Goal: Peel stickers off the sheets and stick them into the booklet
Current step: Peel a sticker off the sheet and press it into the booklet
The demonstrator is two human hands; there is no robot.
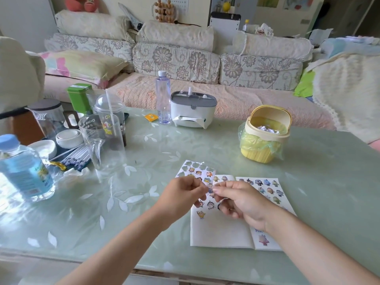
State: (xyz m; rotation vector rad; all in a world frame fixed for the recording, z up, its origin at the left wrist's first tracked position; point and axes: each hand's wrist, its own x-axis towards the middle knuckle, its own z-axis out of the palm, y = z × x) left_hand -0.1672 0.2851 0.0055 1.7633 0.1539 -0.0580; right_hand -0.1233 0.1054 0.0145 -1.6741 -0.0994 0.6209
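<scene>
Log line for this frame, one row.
phase: peeling | left hand: holds sticker sheet | right hand: pinches sticker | booklet: open on table

The counter is pale green with white leaf prints. The bin is yellow with a cream lid and a green bag. In front of the bin, the sheet is white with bright cartoon stickers. The booklet is white too, its right page dotted with blue, yellow and green figures. Left of the bin are a white box with a grey top, a lilac-tinted bottle with a white cap, and an orange packet. Far left of the bin is a green tin. Behind the bin, the sofa is cream with mauve flowers.
</scene>
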